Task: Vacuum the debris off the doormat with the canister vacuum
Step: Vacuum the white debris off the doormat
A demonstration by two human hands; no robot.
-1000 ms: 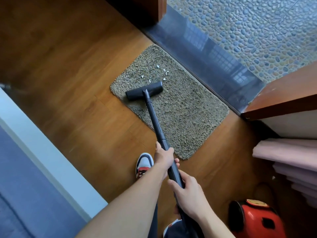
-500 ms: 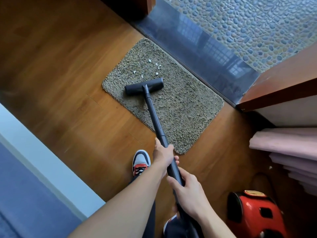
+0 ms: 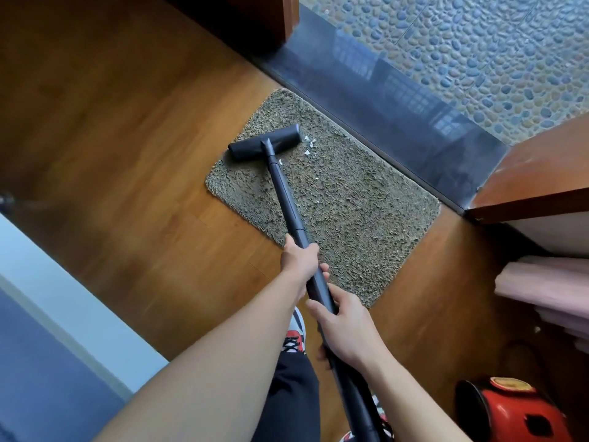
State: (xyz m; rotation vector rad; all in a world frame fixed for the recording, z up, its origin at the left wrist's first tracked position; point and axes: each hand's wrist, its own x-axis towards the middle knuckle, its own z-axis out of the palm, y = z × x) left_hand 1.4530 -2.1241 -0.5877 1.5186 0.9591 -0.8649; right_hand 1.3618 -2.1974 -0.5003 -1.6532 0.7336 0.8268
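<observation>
Wood plank floor (image 3: 127, 138), seen from above at a doorway. Red canister vacuum (image 3: 510, 413) sits on the floor to the right of and behind the right hand, well apart from the mat. One shoe (image 3: 294, 339) shows below the forearms, between the two hands.

Right hand (image 3: 347, 333) is the rear grip, with fingers wrapped round the black wand (image 3: 287, 199) and the thumb along the top. Left hand (image 3: 301, 263) is just ahead of it on the same wand, fist closed round the tube and knuckles facing left. The hands are close together but not touching.

The wand's long axis runs from the hands forward and slightly left, sloping down to the floor. It ends in the floor head (image 3: 266, 143), well ahead of the left hand.

The head lies flat on the doormat (image 3: 350, 212) near its far-left corner. The bar sits crosswise to the wand, right end a bit farther away than the left, and the left end is at the mat's edge. The mat itself starts right under the left hand and stretches forward and to the right.

Debris (image 3: 308, 145): white flecks just off the head's right end, plus a couple beside the wand just behind the head.

Beyond the mat, a dark stone threshold (image 3: 398, 106) lies along its far edge, then pebble paving (image 3: 478, 43). Folded pink fabric (image 3: 548, 288) is far to the right of the right hand.
</observation>
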